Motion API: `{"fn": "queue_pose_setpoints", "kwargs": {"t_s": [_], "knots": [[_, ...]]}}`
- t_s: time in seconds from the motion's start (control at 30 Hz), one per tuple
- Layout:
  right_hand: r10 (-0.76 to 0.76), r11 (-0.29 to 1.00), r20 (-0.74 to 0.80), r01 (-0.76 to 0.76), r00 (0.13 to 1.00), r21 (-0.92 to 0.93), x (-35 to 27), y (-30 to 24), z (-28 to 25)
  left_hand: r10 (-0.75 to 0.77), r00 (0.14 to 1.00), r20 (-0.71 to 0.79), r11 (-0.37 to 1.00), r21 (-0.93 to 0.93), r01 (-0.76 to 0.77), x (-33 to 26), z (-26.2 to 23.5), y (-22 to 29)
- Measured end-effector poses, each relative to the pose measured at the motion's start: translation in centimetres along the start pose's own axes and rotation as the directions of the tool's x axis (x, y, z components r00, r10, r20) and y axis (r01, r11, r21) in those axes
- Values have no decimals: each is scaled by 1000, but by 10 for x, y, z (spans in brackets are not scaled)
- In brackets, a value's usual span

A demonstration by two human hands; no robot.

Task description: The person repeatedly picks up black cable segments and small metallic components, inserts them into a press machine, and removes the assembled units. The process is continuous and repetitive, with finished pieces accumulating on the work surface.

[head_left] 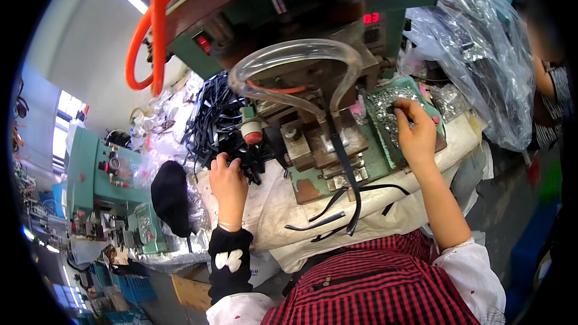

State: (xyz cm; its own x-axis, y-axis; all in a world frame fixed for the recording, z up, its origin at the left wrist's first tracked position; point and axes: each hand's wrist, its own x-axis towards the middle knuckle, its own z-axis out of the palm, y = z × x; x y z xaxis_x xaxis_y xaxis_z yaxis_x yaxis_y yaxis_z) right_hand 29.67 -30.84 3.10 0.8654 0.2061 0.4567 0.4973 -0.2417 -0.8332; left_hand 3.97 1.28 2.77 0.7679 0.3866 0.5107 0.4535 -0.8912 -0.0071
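Note:
My left hand [229, 186] rests at the near edge of a tangled pile of black eyeglass temples [211, 117]. Its fingers are loosely bent and a little apart, with nothing visible in them. Over a green tray [394, 159] of small shiny metal parts [385, 99], my right hand [416, 132] has thumb and fingertips pinched together. Whatever lies between them is too small to make out. One long black temple [346, 165] sits in the metal fixture [295, 144] of the press, its curved end toward me. Several loose temples [316, 221] lie on the cloth below it.
A green press [391, 3] with red displays looms above the fixture. A clear hose [295, 48] arches down to it. Beside my left hand are a red button [253, 135] and a black cloth item [170, 195]. Clear plastic sheeting [481, 54] hangs at right, near another person's arm [543, 78].

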Motion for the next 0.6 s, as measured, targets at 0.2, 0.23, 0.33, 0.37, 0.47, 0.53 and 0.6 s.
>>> {"fn": "queue_pose_setpoints", "kwargs": {"t_s": [0.2,0.23,0.33,0.37,0.47,0.53,0.6], "knots": [[-25,985,-122,3,992,-172,-22,20,-37,-29,999,-33,992,-127,25,-19,51,-23],[2,991,-160,-23,987,-130,-27,29,-44,-16,1000,-18,995,-95,14,-17,49,-19],[51,998,-148,-47,988,28,-34,20,-51,-16,1000,18,999,34,15,-9,42,-6],[57,997,-82,-51,995,66,-33,2,-50,-21,998,52,999,46,19,-7,43,-8],[-132,984,81,121,988,131,-20,-55,-32,-38,995,88,999,31,36,4,38,-8],[-227,960,105,204,968,192,-12,-75,-13,-56,991,118,998,-35,61,12,29,-1],[-139,919,99,91,985,384,-10,-77,17,-21,995,101,991,-132,35,16,17,5]]}}
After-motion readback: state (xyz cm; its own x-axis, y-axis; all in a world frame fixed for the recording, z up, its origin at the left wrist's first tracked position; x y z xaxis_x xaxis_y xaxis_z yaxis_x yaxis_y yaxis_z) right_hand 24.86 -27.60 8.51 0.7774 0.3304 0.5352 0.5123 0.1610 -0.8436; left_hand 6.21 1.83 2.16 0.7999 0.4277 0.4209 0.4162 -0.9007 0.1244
